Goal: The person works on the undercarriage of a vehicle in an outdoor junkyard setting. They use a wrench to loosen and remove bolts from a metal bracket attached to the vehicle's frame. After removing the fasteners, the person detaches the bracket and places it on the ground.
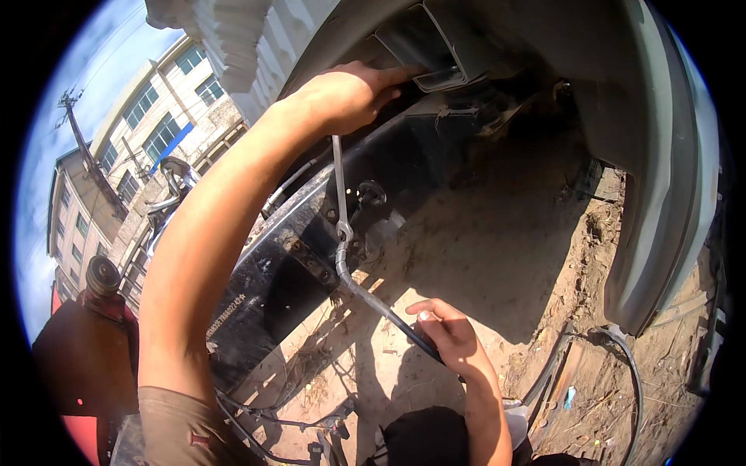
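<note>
My left hand (361, 97) reaches up to the edge of a rectangular metal bracket (439, 78), index finger extended and the others bent. Below it a steel wrench (338, 182) hangs upright beside a black frame rail (264, 279), its lower ring end meeting a bent dark bar (373, 303). The bar slopes down to my right hand (451, 338), which lies over it with index finger and thumb loosely raised; its lower fingers are partly hidden. Whether the wrench's upper end is attached to anything is hidden behind my left hand and forearm.
A grey curved body panel (645, 194) arches at right over shadowed dirt ground (497, 272). Black cables (629, 357) lie at lower right, with more wiring (295, 419) at lower left. A red and dark machine part (78, 365) stands at far left; buildings (155, 109) rise beyond.
</note>
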`<state>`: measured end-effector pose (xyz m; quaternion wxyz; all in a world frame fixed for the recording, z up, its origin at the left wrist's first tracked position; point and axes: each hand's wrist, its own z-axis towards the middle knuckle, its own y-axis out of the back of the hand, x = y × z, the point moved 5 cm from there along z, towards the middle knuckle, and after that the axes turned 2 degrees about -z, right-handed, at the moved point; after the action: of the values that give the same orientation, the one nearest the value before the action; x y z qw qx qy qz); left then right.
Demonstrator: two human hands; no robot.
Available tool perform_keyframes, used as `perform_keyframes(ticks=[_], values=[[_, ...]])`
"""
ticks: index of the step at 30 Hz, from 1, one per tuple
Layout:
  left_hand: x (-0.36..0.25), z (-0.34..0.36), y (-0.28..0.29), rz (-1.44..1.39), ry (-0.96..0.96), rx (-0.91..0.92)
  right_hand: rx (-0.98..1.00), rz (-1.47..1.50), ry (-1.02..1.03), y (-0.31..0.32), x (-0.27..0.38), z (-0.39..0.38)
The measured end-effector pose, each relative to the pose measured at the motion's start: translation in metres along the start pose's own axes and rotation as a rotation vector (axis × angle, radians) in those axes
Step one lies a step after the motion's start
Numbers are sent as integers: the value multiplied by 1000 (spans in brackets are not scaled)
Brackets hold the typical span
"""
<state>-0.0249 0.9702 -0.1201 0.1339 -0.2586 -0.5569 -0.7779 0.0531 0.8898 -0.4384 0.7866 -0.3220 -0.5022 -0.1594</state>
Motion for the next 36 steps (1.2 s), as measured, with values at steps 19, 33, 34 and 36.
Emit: perform_keyframes(ticks=[19, 33, 34, 36], values=[[4, 3, -14, -143, -108, -102, 6, 161, -33, 19, -3, 6], [-18, 9, 3, 0, 375, 21, -64, 179, -149, 31, -28, 6], [-20, 9, 9, 2, 372, 50, -68, 191, -159, 31, -29, 6], [-23, 12, 22, 99, 298, 135, -71, 234, -177, 24, -30, 6]])
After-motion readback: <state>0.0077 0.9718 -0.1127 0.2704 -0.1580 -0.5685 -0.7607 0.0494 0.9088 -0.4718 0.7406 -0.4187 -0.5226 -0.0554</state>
